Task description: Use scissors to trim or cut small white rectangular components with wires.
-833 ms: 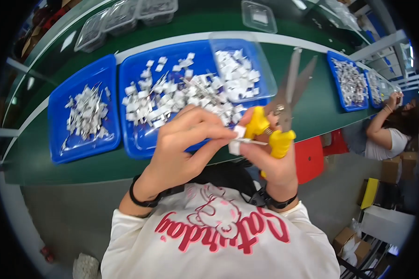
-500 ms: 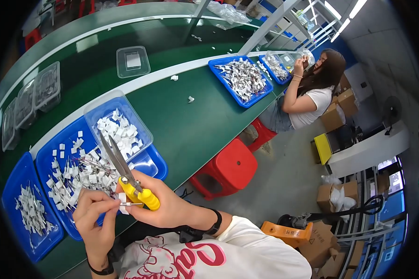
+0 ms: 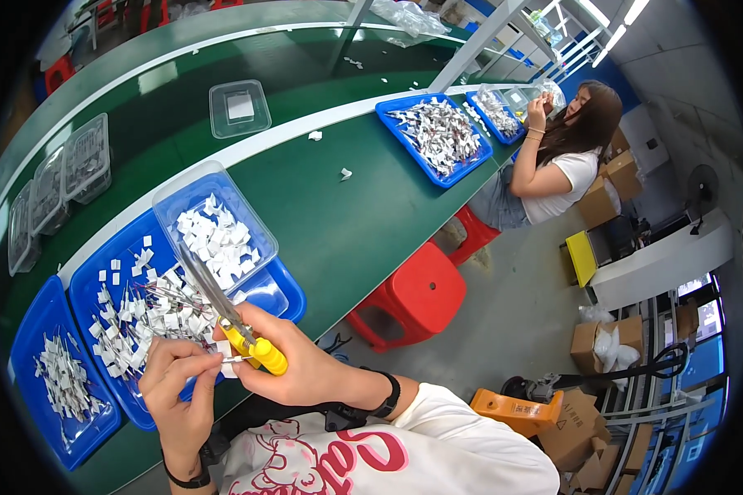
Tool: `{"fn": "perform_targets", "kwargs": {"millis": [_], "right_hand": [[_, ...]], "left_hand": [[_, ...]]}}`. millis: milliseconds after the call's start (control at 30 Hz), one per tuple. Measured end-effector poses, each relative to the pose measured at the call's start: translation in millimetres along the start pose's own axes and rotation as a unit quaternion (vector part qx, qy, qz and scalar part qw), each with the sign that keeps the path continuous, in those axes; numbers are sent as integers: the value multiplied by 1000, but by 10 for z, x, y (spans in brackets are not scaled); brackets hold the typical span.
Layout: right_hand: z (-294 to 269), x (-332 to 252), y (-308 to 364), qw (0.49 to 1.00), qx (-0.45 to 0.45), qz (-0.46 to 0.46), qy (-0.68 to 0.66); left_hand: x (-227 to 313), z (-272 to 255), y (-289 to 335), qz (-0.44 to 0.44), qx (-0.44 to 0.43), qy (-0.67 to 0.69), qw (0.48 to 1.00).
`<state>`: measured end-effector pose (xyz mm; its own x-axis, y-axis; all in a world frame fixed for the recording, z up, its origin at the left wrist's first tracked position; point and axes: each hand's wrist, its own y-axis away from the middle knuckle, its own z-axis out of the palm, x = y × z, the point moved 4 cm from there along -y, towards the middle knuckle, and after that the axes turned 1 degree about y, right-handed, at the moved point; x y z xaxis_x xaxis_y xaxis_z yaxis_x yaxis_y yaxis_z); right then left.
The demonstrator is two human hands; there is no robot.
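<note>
My right hand [image 3: 293, 367] is closed around yellow-handled snips [image 3: 267, 356], their long metal blades pointing up and away over the tray. A small white tag-like piece with a thin pin or lead [image 3: 226, 364] sits between my hands, beside the handles. The fingertips of my left hand [image 3: 177, 388] pinch the left end of that piece, and my right fingers are close against its other side. Beyond my hands is a blue tray [image 3: 87, 285] heaped with white-tagged, thin-leaded parts. A clear plastic box [image 3: 260, 227] of white pieces stands on the tray's far right.
Another blue tray [image 3: 37, 330] of similar parts stands at left. Clear lidded boxes [image 3: 87, 157] and a clear container [image 3: 239, 109] lie beyond the white rail. Along the green bench [image 3: 330, 206] is a further full blue tray [image 3: 396, 148]. A person [image 3: 561, 177] sits there, near red stools [image 3: 425, 289].
The view has shifted slightly, so the scene sits a little further right. The snips' blades look closer together than before. Both hands keep nearly the same pose around the small white piece.
</note>
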<state>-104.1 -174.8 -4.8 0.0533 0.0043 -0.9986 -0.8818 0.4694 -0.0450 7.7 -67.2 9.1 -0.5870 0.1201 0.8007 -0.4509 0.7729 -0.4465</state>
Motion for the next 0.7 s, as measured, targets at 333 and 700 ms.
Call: {"fn": "perform_targets", "kwargs": {"millis": [333,700], "right_hand": [[-31,-25,22,997,67,3,-28],[32,-12,27,992,120,3,-32]], "left_hand": [[105,-60,21,47,87,-106,989],[81,-39,56,33,67,-53,996]]}}
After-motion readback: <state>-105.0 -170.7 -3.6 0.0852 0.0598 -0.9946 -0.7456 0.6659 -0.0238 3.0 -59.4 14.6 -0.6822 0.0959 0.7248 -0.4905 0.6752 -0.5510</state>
